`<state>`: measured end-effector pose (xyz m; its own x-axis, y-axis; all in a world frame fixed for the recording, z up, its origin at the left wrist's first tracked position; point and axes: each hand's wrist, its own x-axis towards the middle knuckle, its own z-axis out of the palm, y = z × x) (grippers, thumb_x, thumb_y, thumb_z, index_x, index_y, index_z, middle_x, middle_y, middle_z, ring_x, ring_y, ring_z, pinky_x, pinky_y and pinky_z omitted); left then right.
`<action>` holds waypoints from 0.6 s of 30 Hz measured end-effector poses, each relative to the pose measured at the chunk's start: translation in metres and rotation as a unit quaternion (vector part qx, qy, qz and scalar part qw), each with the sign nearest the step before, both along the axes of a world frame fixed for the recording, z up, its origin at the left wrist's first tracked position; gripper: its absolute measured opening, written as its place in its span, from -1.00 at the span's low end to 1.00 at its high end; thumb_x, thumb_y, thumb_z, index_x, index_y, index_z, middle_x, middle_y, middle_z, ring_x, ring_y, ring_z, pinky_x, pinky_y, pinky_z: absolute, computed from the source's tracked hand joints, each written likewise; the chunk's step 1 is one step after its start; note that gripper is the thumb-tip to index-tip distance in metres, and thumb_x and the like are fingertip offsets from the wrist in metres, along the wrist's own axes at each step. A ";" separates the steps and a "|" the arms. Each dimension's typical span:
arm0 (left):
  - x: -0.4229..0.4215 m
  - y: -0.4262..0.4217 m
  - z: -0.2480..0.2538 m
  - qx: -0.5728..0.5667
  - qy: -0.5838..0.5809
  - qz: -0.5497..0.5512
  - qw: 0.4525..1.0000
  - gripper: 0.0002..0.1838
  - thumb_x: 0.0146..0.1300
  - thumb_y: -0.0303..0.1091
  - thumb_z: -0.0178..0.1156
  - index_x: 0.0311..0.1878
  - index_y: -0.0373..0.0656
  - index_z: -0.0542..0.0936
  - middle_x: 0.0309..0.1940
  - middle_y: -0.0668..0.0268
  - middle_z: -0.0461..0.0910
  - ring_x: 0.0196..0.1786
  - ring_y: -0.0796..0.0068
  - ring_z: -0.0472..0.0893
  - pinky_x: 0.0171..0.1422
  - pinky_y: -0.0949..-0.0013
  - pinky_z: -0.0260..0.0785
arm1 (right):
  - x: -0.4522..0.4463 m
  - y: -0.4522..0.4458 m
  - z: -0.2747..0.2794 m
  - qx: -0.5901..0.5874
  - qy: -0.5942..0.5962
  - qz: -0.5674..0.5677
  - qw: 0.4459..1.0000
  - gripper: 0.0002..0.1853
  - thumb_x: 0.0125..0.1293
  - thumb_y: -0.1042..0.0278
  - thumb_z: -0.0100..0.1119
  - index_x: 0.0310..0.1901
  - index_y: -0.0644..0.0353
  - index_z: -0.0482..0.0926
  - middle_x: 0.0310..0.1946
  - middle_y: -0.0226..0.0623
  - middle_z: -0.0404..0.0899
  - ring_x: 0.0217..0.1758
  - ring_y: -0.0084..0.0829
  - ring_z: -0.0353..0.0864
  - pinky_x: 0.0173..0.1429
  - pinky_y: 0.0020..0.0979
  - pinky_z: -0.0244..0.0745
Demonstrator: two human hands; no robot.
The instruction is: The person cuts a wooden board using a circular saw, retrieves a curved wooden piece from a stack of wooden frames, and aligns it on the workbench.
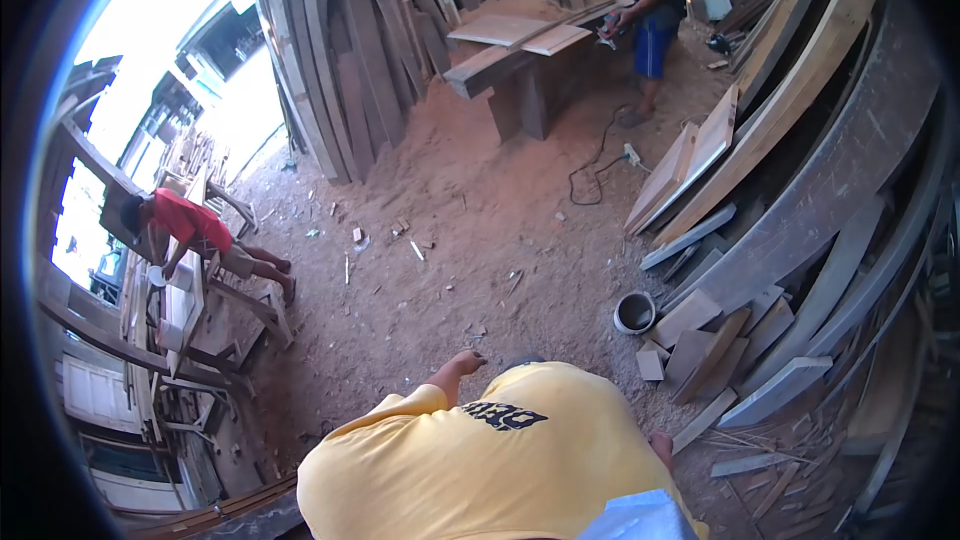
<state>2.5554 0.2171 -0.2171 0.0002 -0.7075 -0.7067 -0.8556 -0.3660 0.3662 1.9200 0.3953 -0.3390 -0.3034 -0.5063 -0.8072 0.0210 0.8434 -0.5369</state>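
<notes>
My torso in a yellow shirt (470, 465) with dark lettering fills the bottom of the head view. Past the shirt's left side reaches my left hand (462, 364), held over the dirt floor with its fingers curled together. A small dark spot shows at the fingertips, too small to name. Only a bit of my right hand (661, 445) shows beyond the shirt's right edge, near offcut boards (703, 420); its fingers are hidden. A light blue cloth-like thing (645, 517) lies over the shirt at the bottom.
A round bucket (634, 313) stands by wood offcuts (690, 318) on the right, below long leaning planks (800, 230). A person (655, 10) works at a bench (480, 70) at the back; a cable (590, 175) lies nearby. Another person (195, 225) bends over boards, left.
</notes>
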 end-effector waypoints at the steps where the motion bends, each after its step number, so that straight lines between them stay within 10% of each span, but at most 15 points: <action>1: -0.004 -0.002 0.005 -0.005 0.000 -0.002 1.000 -0.46 0.42 0.14 0.13 0.23 -0.05 0.68 0.22 0.07 0.67 0.28 0.00 0.62 0.37 0.05 0.44 | 0.006 0.017 -0.016 0.003 0.009 -0.003 1.000 -0.79 0.41 0.31 0.08 -0.08 0.24 0.60 -0.46 -0.24 0.62 -0.57 -0.33 0.60 -0.50 -0.23 0.50; 7: -0.025 0.016 0.022 -0.072 0.054 -0.023 0.996 -0.41 0.42 0.16 0.16 0.30 -0.05 0.64 0.21 0.08 0.67 0.30 0.08 0.61 0.38 0.10 0.43 | 0.052 0.107 -0.032 0.039 -0.006 -0.064 0.997 -0.73 0.39 0.23 0.13 -0.09 0.27 0.65 -0.48 -0.17 0.64 -0.53 -0.25 0.65 -0.45 -0.19 0.55; 14: -0.011 0.116 -0.023 -0.058 0.172 0.028 0.983 -0.44 0.41 0.08 0.20 0.28 -0.14 0.65 0.23 0.01 0.66 0.34 0.11 0.60 0.39 0.16 0.42 | 0.104 0.237 0.070 -0.037 0.067 0.002 0.997 -0.81 0.33 0.30 0.20 -0.22 0.24 0.68 -0.47 -0.19 0.68 -0.56 -0.34 0.63 -0.45 -0.24 0.51; 18: 0.008 0.182 -0.049 0.003 -0.015 -0.153 0.988 -0.51 0.45 0.00 0.17 0.24 -0.13 0.66 0.19 0.02 0.67 0.32 0.07 0.57 0.38 0.09 0.41 | 0.102 0.331 0.092 0.008 0.159 -0.090 0.983 -0.81 0.31 0.25 0.28 -0.22 0.18 0.72 -0.48 -0.19 0.68 -0.53 -0.32 0.66 -0.40 -0.22 0.57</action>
<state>2.5636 0.3995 -0.2666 -0.1933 -0.6727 -0.7142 -0.9367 -0.0899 0.3383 2.0224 0.7263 -0.2469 -0.6263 -0.4083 -0.6641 0.0042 0.8501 -0.5266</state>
